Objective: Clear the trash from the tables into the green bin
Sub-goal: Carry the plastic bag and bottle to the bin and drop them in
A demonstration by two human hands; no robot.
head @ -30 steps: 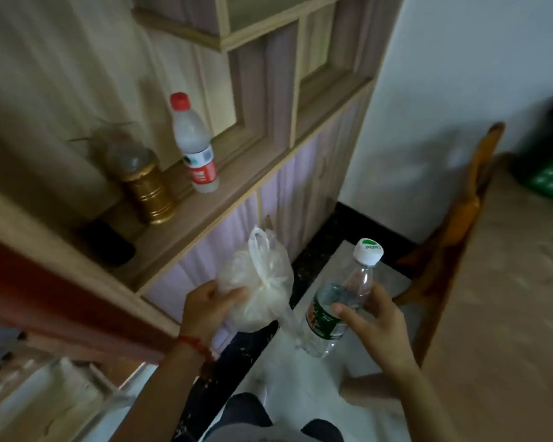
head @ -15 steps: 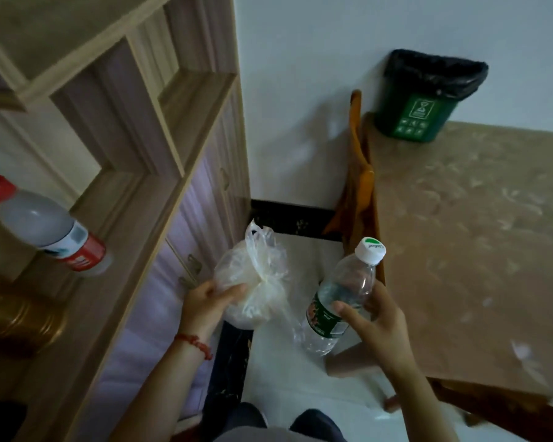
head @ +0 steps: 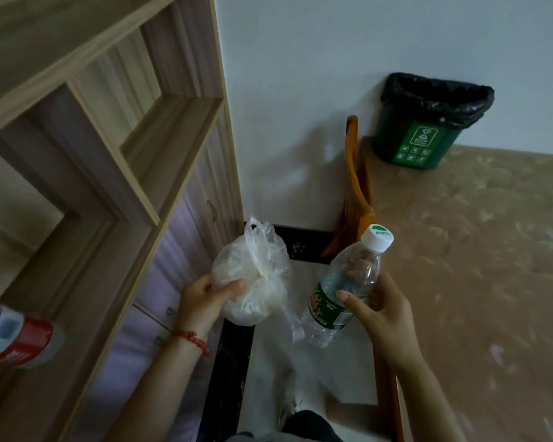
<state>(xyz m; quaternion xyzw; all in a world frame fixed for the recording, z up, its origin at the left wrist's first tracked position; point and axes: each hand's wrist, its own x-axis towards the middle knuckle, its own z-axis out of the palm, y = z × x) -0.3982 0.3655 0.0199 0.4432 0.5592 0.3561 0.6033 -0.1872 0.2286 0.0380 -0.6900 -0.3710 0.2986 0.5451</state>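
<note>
The left hand (head: pixel 201 301) has its fingers curled around a knotted, crumpled translucent plastic bag (head: pixel 253 279). The right hand (head: pixel 380 309) clasps a clear plastic bottle with a green label and white cap (head: pixel 342 291). Beyond them, an orange wooden chair (head: pixel 353 193) stands between the hands and the brown mottled table (head: pixel 476 266). On its far corner sits the green bin with a black liner (head: pixel 425 129). At left, on the wooden shelf unit (head: pixel 115 193), lies what seems a blurred red-labelled bottle (head: pixel 16 341).
</note>
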